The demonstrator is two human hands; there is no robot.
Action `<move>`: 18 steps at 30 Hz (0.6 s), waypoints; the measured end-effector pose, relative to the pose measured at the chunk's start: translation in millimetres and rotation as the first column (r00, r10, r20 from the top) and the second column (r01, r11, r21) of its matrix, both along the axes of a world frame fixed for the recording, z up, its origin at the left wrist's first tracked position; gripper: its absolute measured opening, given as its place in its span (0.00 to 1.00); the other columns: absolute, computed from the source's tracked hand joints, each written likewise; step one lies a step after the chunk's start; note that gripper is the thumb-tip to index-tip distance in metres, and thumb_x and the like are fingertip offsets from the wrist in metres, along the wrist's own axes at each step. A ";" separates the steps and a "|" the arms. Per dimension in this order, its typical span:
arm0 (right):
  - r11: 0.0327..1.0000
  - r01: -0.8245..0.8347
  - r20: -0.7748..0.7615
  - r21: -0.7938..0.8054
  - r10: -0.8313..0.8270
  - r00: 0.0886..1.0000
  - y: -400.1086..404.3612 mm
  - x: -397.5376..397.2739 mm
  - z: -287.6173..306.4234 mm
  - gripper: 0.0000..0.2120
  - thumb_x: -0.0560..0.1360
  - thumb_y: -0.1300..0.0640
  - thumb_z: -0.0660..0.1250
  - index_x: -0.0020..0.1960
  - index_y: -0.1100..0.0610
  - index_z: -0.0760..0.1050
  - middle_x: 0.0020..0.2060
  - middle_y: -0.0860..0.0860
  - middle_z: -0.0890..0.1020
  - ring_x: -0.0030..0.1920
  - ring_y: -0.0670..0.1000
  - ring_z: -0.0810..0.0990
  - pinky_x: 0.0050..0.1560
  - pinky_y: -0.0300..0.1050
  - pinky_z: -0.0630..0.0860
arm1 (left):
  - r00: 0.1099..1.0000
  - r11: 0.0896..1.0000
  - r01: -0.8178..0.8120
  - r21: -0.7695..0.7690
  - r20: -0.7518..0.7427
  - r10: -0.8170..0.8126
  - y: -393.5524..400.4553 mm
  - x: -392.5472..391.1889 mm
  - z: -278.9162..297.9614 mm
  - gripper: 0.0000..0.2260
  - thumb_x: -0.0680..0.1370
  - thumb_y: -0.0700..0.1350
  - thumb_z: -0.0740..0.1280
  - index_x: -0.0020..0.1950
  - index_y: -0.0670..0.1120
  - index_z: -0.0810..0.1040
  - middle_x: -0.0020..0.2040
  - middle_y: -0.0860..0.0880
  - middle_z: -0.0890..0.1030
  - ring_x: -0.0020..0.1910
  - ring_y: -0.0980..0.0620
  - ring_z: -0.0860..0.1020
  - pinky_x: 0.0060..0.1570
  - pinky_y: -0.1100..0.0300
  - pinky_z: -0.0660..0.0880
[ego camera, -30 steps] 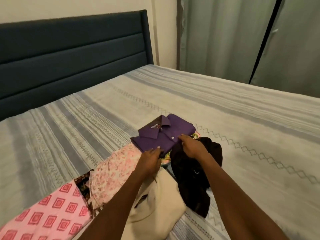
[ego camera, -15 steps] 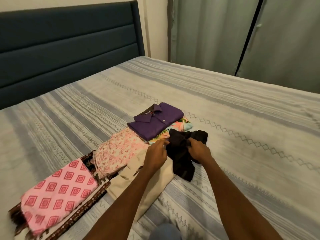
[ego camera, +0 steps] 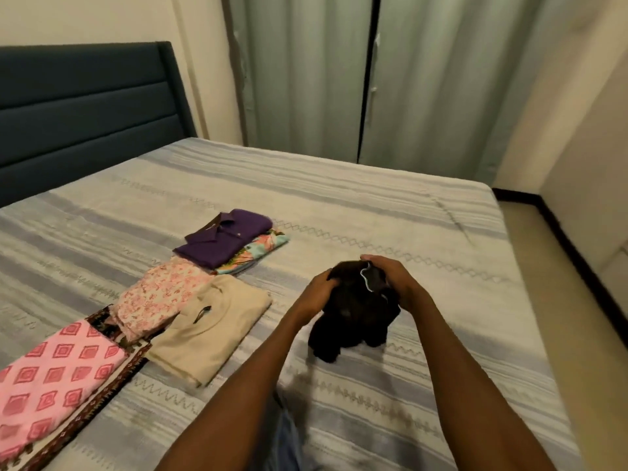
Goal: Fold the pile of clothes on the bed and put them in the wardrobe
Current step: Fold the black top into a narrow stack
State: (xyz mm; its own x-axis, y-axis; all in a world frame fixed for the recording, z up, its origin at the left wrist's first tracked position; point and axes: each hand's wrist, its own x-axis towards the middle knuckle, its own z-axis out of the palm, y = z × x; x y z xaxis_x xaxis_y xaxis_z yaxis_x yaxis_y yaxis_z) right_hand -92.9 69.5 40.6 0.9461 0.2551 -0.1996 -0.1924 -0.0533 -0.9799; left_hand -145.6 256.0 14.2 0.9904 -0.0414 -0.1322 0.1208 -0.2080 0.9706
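**Black garment bunched between both hands**

Black cloth, the dark garment (ego camera: pixel 356 311), hangs crumpled just above the striped bedspread (ego camera: pixel 390 205). The left hand (ego camera: pixel 316 294) grips its 9 o'clock side and the right hand (ego camera: pixel 396 282) its 3 o'clock side, fingers curled into the fabric. Out at 10 o'clock lie the folded cream top (ego camera: pixel 212 329) and the purple shirt (ego camera: pixel 226 237).

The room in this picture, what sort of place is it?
Most likely a bedroom: a bed with a striped cover and dark padded headboard, folded clothes such as a purple shirt laid on it, and curtains behind.
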 end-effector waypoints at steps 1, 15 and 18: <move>0.997 0.010 -0.012 0.081 -0.009 1.000 -19.4 -9.5 8.1 0.16 0.79 0.49 0.68 0.61 0.57 0.81 0.60 0.56 0.83 0.58 0.53 0.83 0.59 0.46 0.77 | 0.999 0.991 -0.024 -0.130 -0.046 0.019 -16.9 -2.3 11.0 0.11 0.82 0.47 0.63 0.63 0.51 0.79 0.58 0.48 0.82 0.54 0.51 0.80 0.52 0.58 0.76; 0.974 0.203 0.143 -0.103 -0.188 0.972 -154.5 -104.8 24.4 0.12 0.82 0.52 0.63 0.56 0.55 0.83 0.51 0.52 0.86 0.56 0.55 0.82 0.55 0.49 0.76 | 0.972 0.916 0.006 -0.401 -0.213 -0.099 -123.8 -47.2 69.0 0.11 0.81 0.48 0.61 0.50 0.43 0.81 0.44 0.45 0.85 0.42 0.48 0.82 0.43 0.57 0.77; 0.952 0.269 -0.099 0.146 -0.257 0.961 -169.2 -124.2 30.0 0.14 0.79 0.51 0.65 0.54 0.59 0.84 0.50 0.56 0.86 0.50 0.56 0.85 0.55 0.50 0.77 | 0.953 0.938 0.099 -0.332 -0.240 -0.186 -118.9 -49.3 71.4 0.11 0.81 0.48 0.65 0.57 0.43 0.81 0.49 0.43 0.85 0.47 0.47 0.83 0.45 0.58 0.78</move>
